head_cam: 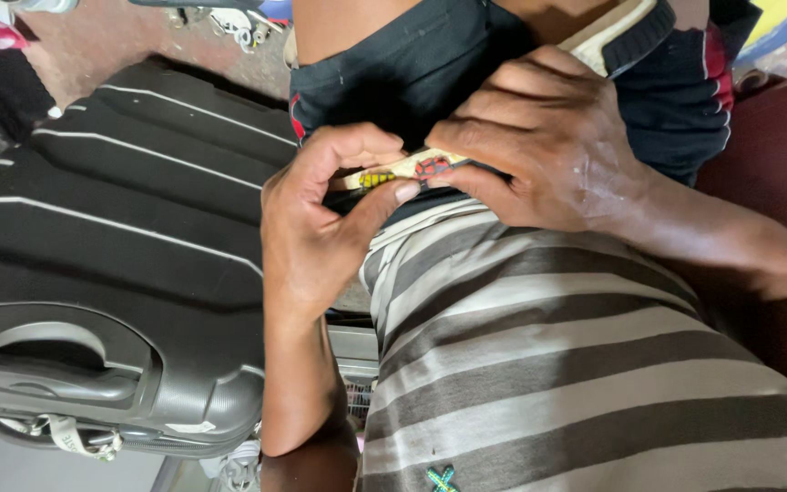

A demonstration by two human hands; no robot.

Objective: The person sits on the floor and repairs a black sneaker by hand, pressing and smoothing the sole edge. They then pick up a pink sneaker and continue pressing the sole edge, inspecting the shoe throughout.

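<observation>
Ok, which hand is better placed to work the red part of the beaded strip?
Likely the right hand: its fingertips pinch by the red motif of the beaded strip, while the left hand pins the yellow part.

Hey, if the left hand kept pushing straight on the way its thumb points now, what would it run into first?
Most likely the right hand. The left hand points its thumb across the small beaded strip, and the right fingertips pinch that strip's other end. They look almost touching, though depth is unclear.
</observation>
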